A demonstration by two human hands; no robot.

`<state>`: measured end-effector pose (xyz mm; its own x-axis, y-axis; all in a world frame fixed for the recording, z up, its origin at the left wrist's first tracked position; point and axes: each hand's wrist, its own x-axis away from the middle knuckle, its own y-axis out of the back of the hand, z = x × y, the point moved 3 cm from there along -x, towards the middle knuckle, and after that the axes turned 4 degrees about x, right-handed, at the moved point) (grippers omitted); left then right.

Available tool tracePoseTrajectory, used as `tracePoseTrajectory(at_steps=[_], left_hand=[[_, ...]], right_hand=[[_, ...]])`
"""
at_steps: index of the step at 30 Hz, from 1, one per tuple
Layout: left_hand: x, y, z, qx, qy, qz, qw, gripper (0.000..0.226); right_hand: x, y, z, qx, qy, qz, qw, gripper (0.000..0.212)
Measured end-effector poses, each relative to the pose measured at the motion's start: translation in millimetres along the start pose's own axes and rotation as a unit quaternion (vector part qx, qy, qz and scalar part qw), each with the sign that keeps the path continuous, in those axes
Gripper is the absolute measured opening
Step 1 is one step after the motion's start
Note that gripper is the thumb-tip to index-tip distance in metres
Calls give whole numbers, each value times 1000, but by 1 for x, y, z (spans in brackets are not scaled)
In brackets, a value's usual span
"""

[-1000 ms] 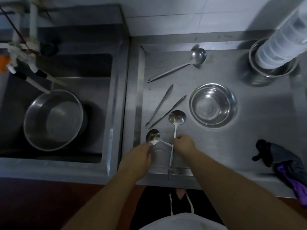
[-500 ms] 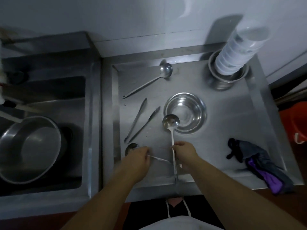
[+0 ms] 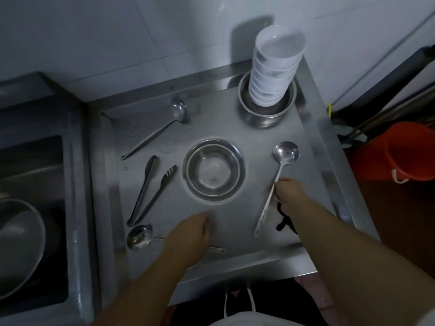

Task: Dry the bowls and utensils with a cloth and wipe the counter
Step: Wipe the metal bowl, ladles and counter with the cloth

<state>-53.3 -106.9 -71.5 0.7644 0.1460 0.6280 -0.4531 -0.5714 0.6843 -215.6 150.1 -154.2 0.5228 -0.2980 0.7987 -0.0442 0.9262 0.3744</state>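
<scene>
Head cam, looking down at a steel desk (image 3: 263, 234) with a raised rim. Right hand (image 3: 290, 196) has its fingers wrapped around the handle of a long ladle (image 3: 286, 152), bowl end pointing away from the person, just right of the empty steel bowl (image 3: 213, 170) in the middle. A dark cloth (image 3: 283, 222) pokes out from under that wrist, mostly hidden. Left hand (image 3: 190, 236) sits low over the handle of a second ladle (image 3: 138, 237) lying flat near the front edge; fingers look curled, but honestly can't tell if it's actually gripping the handle or just resting on it.

To the left of the bowl there's a pair of tongs (image 3: 150, 191) lying flat, and a third ladle (image 3: 179, 111) further back. Back right corner: a tall stack of white bowls (image 3: 274, 74) standing in a metal pot (image 3: 263, 118). A sink (image 3: 35, 184) on the left holds a big metal basin (image 3: 16, 243). Orange bucket (image 3: 407, 151) on the floor off to the right.
</scene>
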Motion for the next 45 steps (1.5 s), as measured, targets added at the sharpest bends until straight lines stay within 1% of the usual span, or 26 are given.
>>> tracePoseTrajectory(at_steps=[3, 6, 8, 12, 14, 20, 23, 26, 29, 31, 33, 36, 41, 43, 45], left_hand=[[-4, -5, -13, 3, 15, 7, 1000, 33], [-8, -7, -21, 4, 19, 20, 1000, 32], [-9, -6, -25, 4, 24, 22, 999, 32], [-7, -6, -28, 4, 24, 16, 1000, 32], [-5, -7, -25, 10, 27, 11, 1000, 32], [5, -4, -4, 19, 31, 2, 999, 34], [11, 1, 11, 17, 28, -7, 999, 33], [20, 5, 30, 24, 25, -10, 999, 32], [34, 11, 54, 24, 28, -19, 999, 32], [44, 14, 74, 31, 35, -22, 999, 30], [54, 16, 96, 37, 46, -23, 998, 26], [71, 21, 130, 34, 71, -40, 996, 24], [101, 23, 183, 39, 96, -67, 992, 26], [111, 20, 201, 52, 104, -75, 990, 26], [120, 17, 215, 69, 116, -80, 988, 26]], right_hand=[[-20, 2, 2, 4, 4, 4, 1000, 29], [-31, -2, 5, 22, 11, 19, 1000, 18], [-36, -4, 6, 52, 14, 26, 998, 20], [-30, -3, 8, 134, 45, -9, 990, 15], [-27, -2, 7, 157, 55, -25, 986, 16], [-21, 3, 8, 207, 80, -62, 973, 19], [-12, 7, 10, 219, 89, -80, 968, 17], [6, 4, 9, 243, 108, -84, 960, 18], [36, -17, 6, 284, 138, -75, 946, 20], [60, -42, -3, 320, 162, -45, 932, 21], [86, -74, -17, 358, 206, -4, 911, 21], [124, -131, -45, 416, 286, 67, 861, 20], [171, -204, -79, 505, 342, 161, 776, 15], [180, -222, -87, 542, 350, 180, 742, 15], [187, -234, -93, 582, 360, 181, 706, 14]])
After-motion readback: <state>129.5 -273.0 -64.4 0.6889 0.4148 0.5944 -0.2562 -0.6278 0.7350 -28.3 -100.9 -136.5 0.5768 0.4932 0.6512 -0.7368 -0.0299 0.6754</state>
